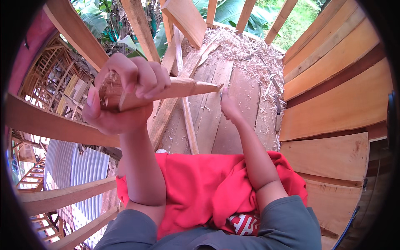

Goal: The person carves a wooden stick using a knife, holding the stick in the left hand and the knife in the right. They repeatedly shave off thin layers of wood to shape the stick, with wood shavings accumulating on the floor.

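Observation:
My left hand (127, 89) is raised at the left and wrapped around the thick end of a wooden stake (179, 87). This piece of wood is rough at its near end and narrows to a point toward the right. Close to that point is my right hand (228, 106), its fingers closed. A small greyish bit shows at the right fingers, but what they hold is mostly hidden. Red cloth (196, 187) covers my lap beneath both forearms.
Wood shavings (254, 54) lie heaped on the plank floor (233, 121) ahead. A long narrow batten (188, 125) and a beam (168, 114) rest on it. Wide boards (337, 100) wall the right side; slanted posts (139, 29) and rails (66, 193) bound the left.

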